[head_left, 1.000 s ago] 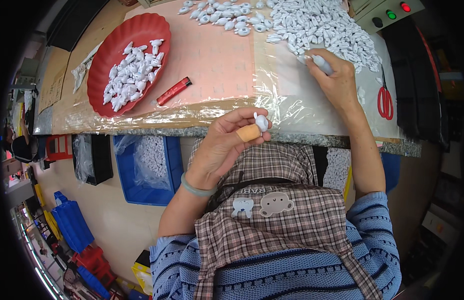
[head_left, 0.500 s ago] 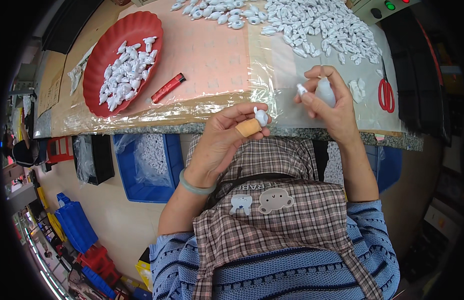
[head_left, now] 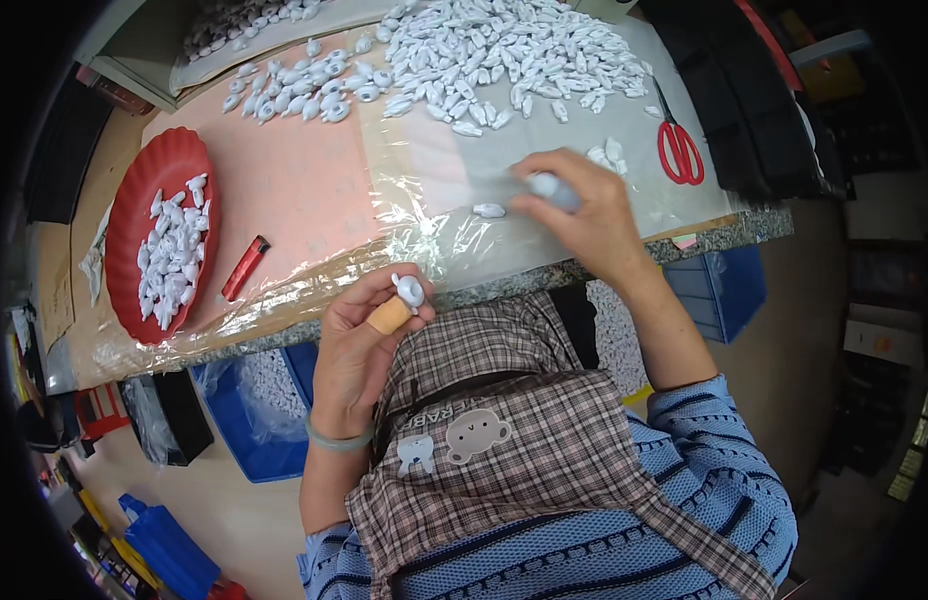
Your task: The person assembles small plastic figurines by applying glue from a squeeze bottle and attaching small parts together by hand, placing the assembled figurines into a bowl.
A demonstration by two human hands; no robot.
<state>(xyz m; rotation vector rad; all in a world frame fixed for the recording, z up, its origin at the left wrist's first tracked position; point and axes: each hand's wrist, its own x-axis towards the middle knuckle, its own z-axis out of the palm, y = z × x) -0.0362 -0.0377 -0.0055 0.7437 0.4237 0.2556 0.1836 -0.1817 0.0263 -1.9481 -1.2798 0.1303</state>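
My left hand [head_left: 359,335] is closed on a small white figure piece [head_left: 409,290], pinched between thumb and fingertips above the table's front edge. A tan wrap [head_left: 389,316] covers the thumb tip. Farther right, over the table, my right hand [head_left: 589,210] grips a small pale bottle [head_left: 554,190], smeared by motion; its tip cannot be made out. Just left of those fingers, a single elongated white piece [head_left: 489,210] lies on the plastic sheet. Behind it spreads a large heap of similar white pieces [head_left: 514,60], with rounder white pieces [head_left: 304,85] to its left.
A red scalloped dish [head_left: 124,230] holding white pieces stands on the left, beside a red lighter [head_left: 246,268]. Red-handled scissors [head_left: 681,153] lie at the right near a few white scraps [head_left: 609,155]. Under the table edge sit blue bins [head_left: 269,460].
The view has swung, shifting the table leftward. My right hand has tilted the bottle to the left. A white piece seen at its fingertips before now shows apart on the sheet.
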